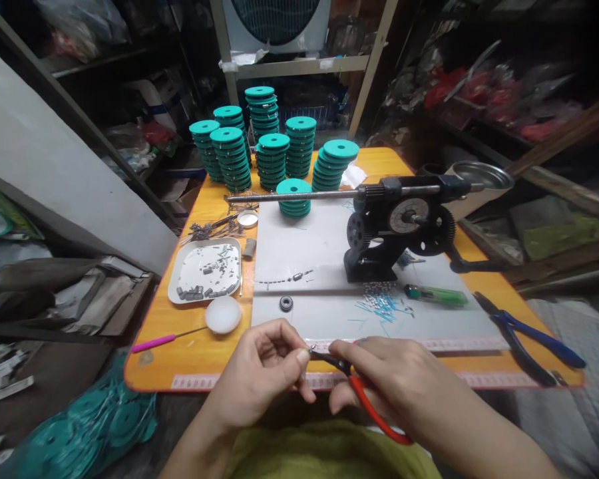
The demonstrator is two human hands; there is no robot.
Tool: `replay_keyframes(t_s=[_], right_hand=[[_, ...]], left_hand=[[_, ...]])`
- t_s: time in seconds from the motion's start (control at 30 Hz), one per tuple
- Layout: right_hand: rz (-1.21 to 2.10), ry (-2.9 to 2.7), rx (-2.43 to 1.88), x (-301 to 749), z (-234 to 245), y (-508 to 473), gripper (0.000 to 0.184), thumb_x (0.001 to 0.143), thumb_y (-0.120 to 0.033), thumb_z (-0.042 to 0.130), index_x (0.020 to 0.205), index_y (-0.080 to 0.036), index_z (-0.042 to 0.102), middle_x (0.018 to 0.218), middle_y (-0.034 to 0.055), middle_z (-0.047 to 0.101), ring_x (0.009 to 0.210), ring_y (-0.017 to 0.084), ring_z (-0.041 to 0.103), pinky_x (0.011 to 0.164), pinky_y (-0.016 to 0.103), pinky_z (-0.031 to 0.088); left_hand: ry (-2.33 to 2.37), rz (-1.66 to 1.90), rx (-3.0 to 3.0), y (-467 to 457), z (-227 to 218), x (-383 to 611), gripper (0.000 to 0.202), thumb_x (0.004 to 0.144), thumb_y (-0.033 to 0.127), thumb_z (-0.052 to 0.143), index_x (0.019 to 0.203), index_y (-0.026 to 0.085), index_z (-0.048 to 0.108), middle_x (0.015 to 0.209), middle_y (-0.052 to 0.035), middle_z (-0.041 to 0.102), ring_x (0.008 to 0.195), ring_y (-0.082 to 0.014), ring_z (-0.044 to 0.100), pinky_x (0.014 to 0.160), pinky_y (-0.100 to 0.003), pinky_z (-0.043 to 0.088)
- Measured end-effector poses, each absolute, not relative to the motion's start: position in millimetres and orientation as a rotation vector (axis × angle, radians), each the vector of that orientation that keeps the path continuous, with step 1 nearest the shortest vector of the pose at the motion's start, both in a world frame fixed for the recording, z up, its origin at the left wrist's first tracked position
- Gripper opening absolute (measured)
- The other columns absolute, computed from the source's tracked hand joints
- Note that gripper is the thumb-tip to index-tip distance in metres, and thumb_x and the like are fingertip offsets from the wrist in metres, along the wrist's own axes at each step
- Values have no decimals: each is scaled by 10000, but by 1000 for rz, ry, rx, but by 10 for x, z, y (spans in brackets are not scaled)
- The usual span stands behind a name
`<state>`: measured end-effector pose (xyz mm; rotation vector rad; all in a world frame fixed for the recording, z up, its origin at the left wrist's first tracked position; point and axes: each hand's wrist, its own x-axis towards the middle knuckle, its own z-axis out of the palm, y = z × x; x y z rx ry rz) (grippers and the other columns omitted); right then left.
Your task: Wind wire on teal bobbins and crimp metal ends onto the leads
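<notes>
My right hand (394,386) grips red-handled pliers (367,402) near the table's front edge, with the black jaws pointing left. My left hand (267,369) pinches a tiny piece, too small to identify, right at the tips of the jaws. Both hands hover just over the front edge of the white mat (329,266) on the orange table (199,346).
A black hand-crank winding machine (399,229) with a long rod stands on the mat. Stacks of teal discs (272,159) fill the back. A white tray (180,283) of small metal parts, a white lid (223,314), a pink-handled pick (162,341), blue-handled pliers (534,339) and a green lighter (436,295) lie around.
</notes>
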<state>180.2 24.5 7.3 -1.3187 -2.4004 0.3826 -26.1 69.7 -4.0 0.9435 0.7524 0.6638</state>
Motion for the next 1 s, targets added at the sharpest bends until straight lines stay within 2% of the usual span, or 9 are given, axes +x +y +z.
replay_keyframes(t_s=[0.13,0.27,0.37,0.5,0.7,0.9,1.0], right_hand=[[374,-2449,-1361,1845,80,273,289,860,-391,677,987,-137,625,652,17,628,545,181,591,499,292,376],[507,-2351,-1442,1827,89,263,330,847,-447,677,1024,-174,615,694,4,640,623,182,614,547,284,380],[589,-2272,-1459,1788,86,253,346,847,-497,653,986,-182,611,718,3,647,651,172,611,566,273,374],[540,-2238,-1473,1747,79,255,375,852,-554,612,895,-182,604,664,-7,612,602,161,567,538,271,332],[509,-2232,-1538,1732,101,272,431,819,-608,609,858,-179,608,663,5,610,591,168,559,528,277,327],[500,-2221,-1481,1757,55,272,413,856,-566,591,938,-163,633,686,23,641,607,174,599,545,276,360],[485,-2216,-1442,1778,13,264,392,866,-545,593,911,-156,616,670,18,639,584,167,589,535,274,350]], left_hand=[[732,591,918,727,-60,-285,277,797,359,717,748,129,570,561,35,579,470,-79,623,460,-124,408],[863,649,976,688,28,-239,236,815,345,700,787,143,582,626,22,619,577,-93,656,560,-157,494],[937,719,1090,636,85,-197,211,833,349,674,801,157,592,671,18,622,639,-109,663,623,-192,533],[985,745,1255,609,87,-181,174,857,331,637,807,169,599,751,9,610,670,-130,666,628,-220,546],[1038,761,1528,632,74,-194,145,903,296,567,825,183,611,781,-5,624,718,-133,650,659,-217,534],[1076,768,1644,636,81,-192,140,912,288,555,832,192,618,792,-5,641,742,-128,653,679,-204,533],[1080,767,1626,645,74,-187,136,907,290,563,829,194,621,795,-6,647,736,-132,661,667,-204,542]])
